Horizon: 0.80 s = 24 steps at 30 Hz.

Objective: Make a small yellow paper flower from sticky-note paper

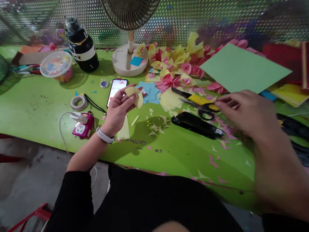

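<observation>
My left hand (119,110), wearing a white wristband, pinches a curved, cut piece of pale yellow paper (138,98) above the table. On the right, my right hand (248,112) is curled, its fingertips at the handle end of black-handled scissors (206,114); it is slightly blurred. The scissors lie against a yellow and black cutter (196,99). Just in front of them is a black stapler (196,124). Between my hands lie pale yellow paper pieces (170,99), a stack of blue paper squares (149,92) and small yellow offcuts (158,124).
Pink and yellow paper flowers (176,61) pile up behind, beside a fan (130,67) and a large green sheet (245,67). A phone (117,85), tape roll (78,102), plugged pink socket block (83,128), black bottle (84,51) and plastic tub (57,67) stand left.
</observation>
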Each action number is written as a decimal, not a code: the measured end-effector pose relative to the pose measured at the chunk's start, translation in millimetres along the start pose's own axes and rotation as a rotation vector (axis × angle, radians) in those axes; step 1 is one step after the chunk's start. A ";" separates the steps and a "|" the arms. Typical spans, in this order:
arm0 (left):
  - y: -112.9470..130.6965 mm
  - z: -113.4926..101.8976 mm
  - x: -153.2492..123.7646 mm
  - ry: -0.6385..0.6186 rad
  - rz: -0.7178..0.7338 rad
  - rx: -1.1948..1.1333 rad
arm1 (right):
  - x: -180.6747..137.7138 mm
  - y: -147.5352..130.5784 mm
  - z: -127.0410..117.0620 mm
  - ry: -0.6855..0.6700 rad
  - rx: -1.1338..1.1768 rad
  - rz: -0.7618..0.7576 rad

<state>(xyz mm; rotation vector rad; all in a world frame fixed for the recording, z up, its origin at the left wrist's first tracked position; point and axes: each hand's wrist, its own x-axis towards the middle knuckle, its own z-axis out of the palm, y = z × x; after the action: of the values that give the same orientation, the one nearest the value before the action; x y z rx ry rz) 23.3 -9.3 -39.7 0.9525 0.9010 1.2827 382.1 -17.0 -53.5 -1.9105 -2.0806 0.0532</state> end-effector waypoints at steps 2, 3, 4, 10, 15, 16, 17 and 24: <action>-3.6 0.3 0.8 -0.004 0.016 0.026 | -8.4 -25.0 -6.4 0.046 0.115 -0.128; -5.6 0.2 1.2 -0.013 0.018 0.035 | -12.0 -38.5 -9.1 0.023 0.159 -0.214; -7.6 0.0 1.5 -0.028 0.014 0.039 | -14.8 -51.4 -11.3 -0.042 0.173 -0.309; -16.2 -0.7 0.4 -0.085 -0.040 -0.019 | -17.9 -83.9 -12.8 -0.146 0.150 -0.419; -12.4 0.5 -0.8 -0.028 -0.085 0.019 | -15.0 -61.7 -21.7 -0.044 0.097 -0.391; -11.3 0.0 -0.2 -0.009 -0.084 0.029 | -14.1 -55.5 -26.4 0.005 0.086 -0.376; -10.4 -0.8 0.6 0.012 -0.079 0.033 | -13.1 -49.1 -31.7 0.060 0.067 -0.347; -8.7 -2.6 5.2 0.078 -0.073 0.001 | -16.1 -5.9 -46.4 0.173 -0.063 -0.108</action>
<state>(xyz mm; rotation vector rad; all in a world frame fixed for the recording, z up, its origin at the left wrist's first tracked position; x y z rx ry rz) 24.3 -4.3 -48.9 0.8678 0.9880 1.2647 389.1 -41.9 -11.3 -1.7656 -2.0859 -0.1976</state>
